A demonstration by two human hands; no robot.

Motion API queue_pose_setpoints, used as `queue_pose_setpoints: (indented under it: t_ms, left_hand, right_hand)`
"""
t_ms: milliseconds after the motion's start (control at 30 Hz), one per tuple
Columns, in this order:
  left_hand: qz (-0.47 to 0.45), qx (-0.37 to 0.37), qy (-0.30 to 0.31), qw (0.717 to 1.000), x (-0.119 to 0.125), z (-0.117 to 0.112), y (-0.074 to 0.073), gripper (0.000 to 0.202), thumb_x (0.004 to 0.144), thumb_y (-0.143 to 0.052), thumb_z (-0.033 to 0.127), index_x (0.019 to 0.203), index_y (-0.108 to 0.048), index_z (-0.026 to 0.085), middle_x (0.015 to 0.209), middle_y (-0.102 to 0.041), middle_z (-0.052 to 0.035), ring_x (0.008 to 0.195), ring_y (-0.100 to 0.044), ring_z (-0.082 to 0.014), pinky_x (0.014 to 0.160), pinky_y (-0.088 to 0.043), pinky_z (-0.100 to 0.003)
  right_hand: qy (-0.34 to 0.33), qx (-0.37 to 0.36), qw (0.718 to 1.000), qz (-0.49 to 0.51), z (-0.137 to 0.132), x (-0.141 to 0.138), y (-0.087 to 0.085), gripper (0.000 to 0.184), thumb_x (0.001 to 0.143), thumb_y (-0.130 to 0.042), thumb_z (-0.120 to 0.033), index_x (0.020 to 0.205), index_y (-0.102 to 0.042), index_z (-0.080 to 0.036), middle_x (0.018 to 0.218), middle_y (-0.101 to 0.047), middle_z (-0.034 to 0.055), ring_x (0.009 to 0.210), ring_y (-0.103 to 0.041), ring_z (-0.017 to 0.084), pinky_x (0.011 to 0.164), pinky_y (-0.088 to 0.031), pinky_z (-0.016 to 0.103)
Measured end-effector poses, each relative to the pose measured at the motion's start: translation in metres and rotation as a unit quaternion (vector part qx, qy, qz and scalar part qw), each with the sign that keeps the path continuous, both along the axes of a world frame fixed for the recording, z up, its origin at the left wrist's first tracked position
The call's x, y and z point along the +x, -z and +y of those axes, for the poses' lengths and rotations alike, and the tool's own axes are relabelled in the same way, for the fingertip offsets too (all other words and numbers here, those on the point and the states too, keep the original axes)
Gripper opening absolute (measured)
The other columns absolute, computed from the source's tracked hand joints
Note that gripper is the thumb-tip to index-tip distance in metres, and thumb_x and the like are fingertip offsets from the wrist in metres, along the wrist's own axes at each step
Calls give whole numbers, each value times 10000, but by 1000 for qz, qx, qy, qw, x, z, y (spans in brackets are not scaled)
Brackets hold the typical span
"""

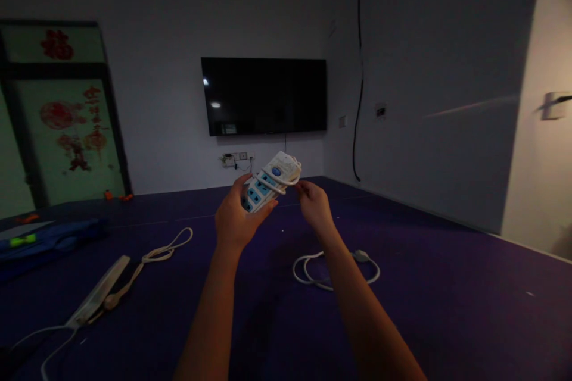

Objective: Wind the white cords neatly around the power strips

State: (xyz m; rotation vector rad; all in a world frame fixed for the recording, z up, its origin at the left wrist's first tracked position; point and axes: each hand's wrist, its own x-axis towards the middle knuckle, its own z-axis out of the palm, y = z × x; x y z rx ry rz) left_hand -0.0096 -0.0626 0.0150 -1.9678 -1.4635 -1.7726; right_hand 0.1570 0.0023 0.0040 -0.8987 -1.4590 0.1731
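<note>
A white power strip [282, 162] with blue sockets is held up, tilted, above the purple surface. My left hand [236, 214] is closed around its lower end, thumb along one side. White cord [286, 181] wraps around the strip near its upper end. My right hand [311, 202] is beside that end, its fingers pinched at the cord; the exact grip is partly hidden. Below, behind my right forearm, a loop of white cable [308, 278] with a plug [361, 256] lies on the surface.
Another white power strip [100, 292] and a coiled cord [161, 253] lie at left, near blue cloth [58, 241]. A television [266, 95] hangs on the far wall above wall sockets [241, 156]. A dark cable [358, 107] hangs on the right wall.
</note>
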Motion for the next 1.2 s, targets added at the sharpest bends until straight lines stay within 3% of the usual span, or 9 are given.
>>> queue_pose_setpoints:
  t_ms: [200, 300, 500, 600, 733, 900, 1067, 1200]
  left_hand:
    - [94, 20, 38, 995, 9, -5, 0, 682, 714, -632, 497, 1332, -427, 293, 1139, -625, -75, 993, -598, -236, 830, -470, -386]
    - [120, 15, 26, 992, 13, -5, 1, 697, 755, -582, 511, 1382, -359, 302, 1126, -622, -82, 987, -596, -238, 834, -464, -386]
    - [57, 23, -55, 997, 9, 0, 3, 720, 771, -554, 527, 1402, -326, 267, 1169, -602, -100, 1036, -577, -258, 846, -454, -382]
    - [18, 18, -114, 993, 2, 4, 4, 726, 761, -558, 542, 1386, -360, 229, 1166, -604, -118, 1040, -576, -270, 834, -452, -378]
    - [21, 10, -190, 982, -8, 8, 5, 679, 762, -551, 544, 1347, -414, 228, 1132, -616, -121, 1003, -586, -278, 797, -448, -374]
    - [53, -19, -262, 963, -22, 11, 5, 631, 764, -534, 548, 1303, -460, 228, 1058, -625, -125, 961, -580, -283, 745, -434, -367]
    - [103, -60, -266, 957, -29, 12, 5, 575, 745, -574, 497, 1259, -505, 249, 1032, -629, -112, 948, -574, -286, 725, -414, -357]
    - [127, -68, -251, 957, -27, 13, 6, 567, 722, -621, 461, 1242, -517, 262, 1001, -631, -92, 947, -573, -271, 724, -406, -339]
  right_hand:
    - [14, 44, 998, 53, 7, 9, 7, 315, 770, -411, -318, 839, -645, -118, 812, -674, 102, 689, -568, 191, 643, -414, 285]
    - [2, 34, 999, 42, 8, 12, 6, 327, 774, -418, -350, 814, -644, -118, 748, -660, 89, 635, -549, 175, 606, -398, 272]
    - [-80, -47, 994, -60, 0, 3, 1, 345, 798, -442, -400, 806, -655, -129, 562, -537, 0, 506, -442, 117, 499, -313, 227]
    - [-111, -46, 985, -120, -9, -8, -1, 334, 830, -438, -380, 792, -654, -127, 543, -504, -14, 498, -427, 105, 487, -283, 217]
    - [-58, -19, 977, -202, -21, -19, -3, 276, 856, -467, -314, 751, -654, -140, 617, -583, 19, 587, -506, 123, 534, -301, 218]
    - [-11, -47, 950, -308, -40, -23, -9, 276, 887, -458, -325, 796, -661, -161, 683, -648, 46, 602, -551, 131, 550, -317, 227]
    - [99, -61, 900, -420, -60, -34, -15, 291, 897, -429, -328, 846, -666, -167, 800, -692, 94, 705, -622, 182, 576, -345, 254]
    - [153, -18, 875, -459, -65, -37, -17, 271, 883, -452, -326, 836, -668, -171, 857, -699, 95, 764, -638, 213, 582, -356, 272]
